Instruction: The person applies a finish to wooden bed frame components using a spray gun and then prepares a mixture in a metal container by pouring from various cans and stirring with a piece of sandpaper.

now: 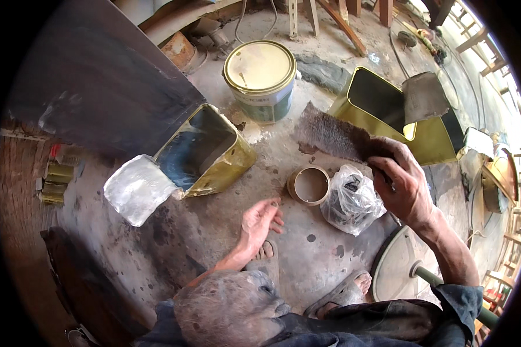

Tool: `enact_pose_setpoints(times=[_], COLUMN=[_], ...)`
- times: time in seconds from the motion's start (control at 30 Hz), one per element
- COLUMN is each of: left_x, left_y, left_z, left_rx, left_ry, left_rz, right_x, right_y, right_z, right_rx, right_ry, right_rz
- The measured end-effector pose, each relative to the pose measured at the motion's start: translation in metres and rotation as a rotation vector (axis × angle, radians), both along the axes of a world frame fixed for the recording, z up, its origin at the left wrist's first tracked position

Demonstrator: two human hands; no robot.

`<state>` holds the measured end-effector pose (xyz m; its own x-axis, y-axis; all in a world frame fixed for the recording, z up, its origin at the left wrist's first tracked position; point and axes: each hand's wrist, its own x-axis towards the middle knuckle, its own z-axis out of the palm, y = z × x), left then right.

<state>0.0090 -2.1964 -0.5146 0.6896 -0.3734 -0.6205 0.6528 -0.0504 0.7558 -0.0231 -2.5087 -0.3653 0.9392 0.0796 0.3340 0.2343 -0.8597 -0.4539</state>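
My right hand (402, 182) is closed on one end of a dark brown, rough strip with ragged edges (333, 134); the strip's material is hard to tell. Its free end reaches left, above the floor. Beneath that hand sits a clear plastic bag (353, 202) with dark contents. Touching the bag is a small round brown cup (309, 185), its inside greyish brown. My left hand (261, 221) hovers left of the cup, with loosely bent fingers and nothing in them. Farther left, a gold rectangular tin (228, 165) stands open, its white-smeared lid (140, 189) folded out.
A round lidded bucket (260, 81) stands at the back. More open gold tins (428, 144) are at the right, with a bent lid (425, 97). A dark panel (98, 81) rises at the left. Near my right foot lies a round base (396, 263) with a green pole (431, 276).
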Motion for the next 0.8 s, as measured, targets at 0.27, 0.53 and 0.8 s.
enact_pose_setpoints(times=[0.27,0.53,0.8], left_x=[-0.01,-0.014,-0.01], left_y=[-0.016,-0.015,-0.021], left_z=[-0.018,-0.026,-0.012], left_rx=[-0.042,-0.03,-0.057], left_ry=[0.015,-0.033,0.014], left_rz=[-0.212,-0.331,-0.418], right_x=[0.037,0.048,0.081], right_y=[0.008,0.01,0.064], right_z=[0.024,0.024,0.038], right_rx=[-0.045,-0.197,-0.006], right_ry=[-0.112,-0.141,-0.267], right_rz=[0.042,0.128,0.122])
